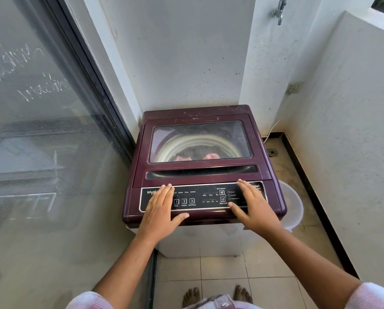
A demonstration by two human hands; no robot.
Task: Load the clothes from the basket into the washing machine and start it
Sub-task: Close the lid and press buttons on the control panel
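A maroon top-loading washing machine [200, 112] stands in the corner with its glass lid [200, 141] closed. Through the lid I see clothes [211, 156] lying in the drum. The black control panel [204, 198] runs along the front, with buttons numbered 1, 2 and 3. My left hand [161, 208] lies flat on the panel's left end, fingers straight. My right hand [252, 204] lies flat on the panel's right end, fingers straight and thumb spread. Neither hand holds anything. A white plastic basket [292, 204] sits on the floor to the right, partly hidden behind the machine.
A glass sliding door [41, 130] closes off the left side. White walls stand behind and to the right, with a tap [279, 11] high up and a wall socket [294, 87]. A floor drain [272, 152] lies behind the basket. My bare feet [216, 295] stand on tiled floor.
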